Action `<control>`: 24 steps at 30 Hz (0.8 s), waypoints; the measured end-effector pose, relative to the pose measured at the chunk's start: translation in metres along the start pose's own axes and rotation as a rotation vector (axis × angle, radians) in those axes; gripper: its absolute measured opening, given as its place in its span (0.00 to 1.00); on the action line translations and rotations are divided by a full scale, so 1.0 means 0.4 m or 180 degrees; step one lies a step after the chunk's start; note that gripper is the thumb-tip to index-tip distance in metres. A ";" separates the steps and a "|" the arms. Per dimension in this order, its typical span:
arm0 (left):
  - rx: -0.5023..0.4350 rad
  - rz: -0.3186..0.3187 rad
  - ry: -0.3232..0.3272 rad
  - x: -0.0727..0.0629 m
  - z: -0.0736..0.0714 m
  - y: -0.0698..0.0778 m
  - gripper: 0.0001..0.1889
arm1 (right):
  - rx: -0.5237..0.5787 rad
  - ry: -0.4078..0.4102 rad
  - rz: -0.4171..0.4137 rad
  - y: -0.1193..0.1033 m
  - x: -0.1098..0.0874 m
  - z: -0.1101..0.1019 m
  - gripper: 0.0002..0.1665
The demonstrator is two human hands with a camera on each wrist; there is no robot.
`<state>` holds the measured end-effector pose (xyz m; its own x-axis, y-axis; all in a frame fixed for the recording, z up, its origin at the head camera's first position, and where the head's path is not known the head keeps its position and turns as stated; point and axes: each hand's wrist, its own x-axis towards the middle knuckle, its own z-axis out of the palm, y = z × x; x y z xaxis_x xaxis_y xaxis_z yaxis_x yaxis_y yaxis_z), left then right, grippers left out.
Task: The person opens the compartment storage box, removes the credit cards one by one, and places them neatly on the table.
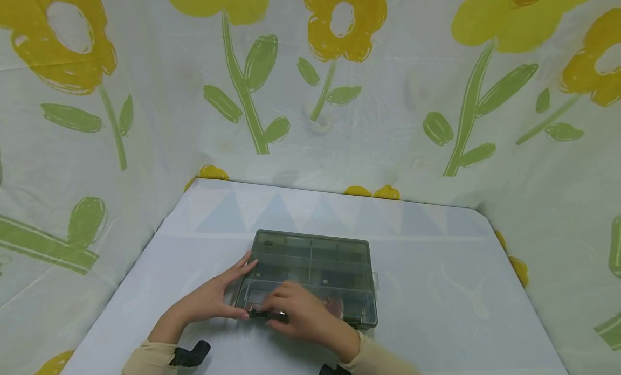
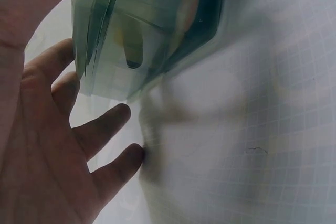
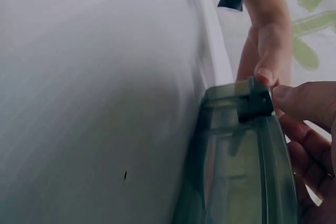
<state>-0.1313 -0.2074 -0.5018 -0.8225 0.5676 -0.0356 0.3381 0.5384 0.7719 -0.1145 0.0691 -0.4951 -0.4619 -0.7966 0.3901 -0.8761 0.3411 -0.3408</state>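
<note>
While the box lies on the table, its left front latch sits beside both thumbs; the left hand spreads against the corner, the right hand bends loosely, gripping nothing visible.

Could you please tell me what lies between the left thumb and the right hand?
A dark latch on the near side of the box, as the head view shows.

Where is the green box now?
In the head view, the box lies on the table, below centre, the left hand on its left, the right hand at its front.
</note>
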 end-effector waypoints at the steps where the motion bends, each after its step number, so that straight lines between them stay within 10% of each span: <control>1: -0.0002 0.0009 0.0002 0.000 0.000 -0.001 0.58 | -0.0006 0.0002 0.0004 -0.002 0.003 0.003 0.16; 24: -0.0016 0.0028 -0.0007 0.001 0.002 -0.010 0.58 | -0.0282 0.0128 0.0141 -0.029 0.021 0.036 0.11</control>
<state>-0.1328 -0.2089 -0.5055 -0.8186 0.5736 -0.0302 0.3430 0.5303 0.7753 -0.1062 0.0510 -0.5002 -0.5040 -0.7597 0.4109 -0.8627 0.4198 -0.2821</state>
